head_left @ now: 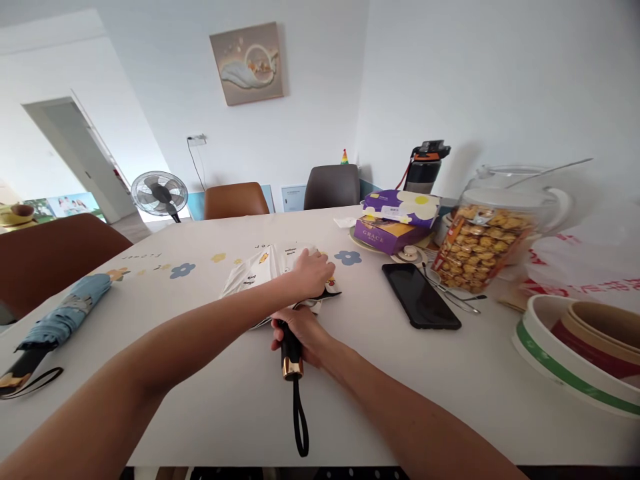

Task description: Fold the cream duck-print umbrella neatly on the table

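Observation:
A white folding umbrella (263, 270) with small printed figures and lettering lies on the table in front of me. Its canopy is collapsed but loose, spread in flat folds. My right hand (306, 331) is closed around the top of the black handle, which has a gold-coloured end and a black wrist loop hanging towards me. Crossing over from the left, my left hand (314, 272) rests on the right side of the canopy with its fingers bent onto the fabric. Part of the canopy is hidden under my left forearm.
A rolled blue umbrella (70, 312) lies at the left. To the right are a black phone (421, 295), glasses (457, 297), stacked tissue packs (393, 230), a snack-filled jar (485, 243), a bottle (424, 170) and tape rolls (550, 357). Chairs (236, 200) stand beyond the table.

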`<move>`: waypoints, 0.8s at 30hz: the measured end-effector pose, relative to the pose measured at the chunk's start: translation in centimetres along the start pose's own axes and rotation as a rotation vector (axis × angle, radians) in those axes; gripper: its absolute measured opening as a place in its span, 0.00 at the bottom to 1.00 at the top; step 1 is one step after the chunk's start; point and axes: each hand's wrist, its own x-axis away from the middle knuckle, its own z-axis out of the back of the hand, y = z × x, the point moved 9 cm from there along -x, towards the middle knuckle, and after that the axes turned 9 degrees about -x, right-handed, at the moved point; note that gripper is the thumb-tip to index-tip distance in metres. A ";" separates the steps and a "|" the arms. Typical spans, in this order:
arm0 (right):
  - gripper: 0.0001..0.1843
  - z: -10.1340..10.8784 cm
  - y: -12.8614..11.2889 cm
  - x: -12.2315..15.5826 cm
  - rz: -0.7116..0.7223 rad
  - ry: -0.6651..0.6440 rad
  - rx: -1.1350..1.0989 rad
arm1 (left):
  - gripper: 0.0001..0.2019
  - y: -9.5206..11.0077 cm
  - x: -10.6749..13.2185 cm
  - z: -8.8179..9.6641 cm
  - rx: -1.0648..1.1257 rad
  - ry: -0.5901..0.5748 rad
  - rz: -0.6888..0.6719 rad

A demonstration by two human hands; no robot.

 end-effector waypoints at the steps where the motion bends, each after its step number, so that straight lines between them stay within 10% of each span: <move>1: 0.05 -0.1 0.0 0.0 0.003 -0.012 -0.003 | 0.13 0.6 -0.6 0.1 -0.051 0.014 -0.009; 8: 0.09 0.2 0.0 0.4 -0.043 0.014 0.057 | 0.11 -1.8 -2.4 3.5 -0.117 0.261 0.124; 15: 0.10 0.5 0.9 -0.5 -0.094 0.001 0.071 | 0.21 -11.0 6.9 6.5 0.494 0.695 0.453; 24: 0.10 0.0 0.3 0.2 -0.077 0.041 0.044 | 0.24 -16.3 16.4 -2.2 1.243 0.659 0.894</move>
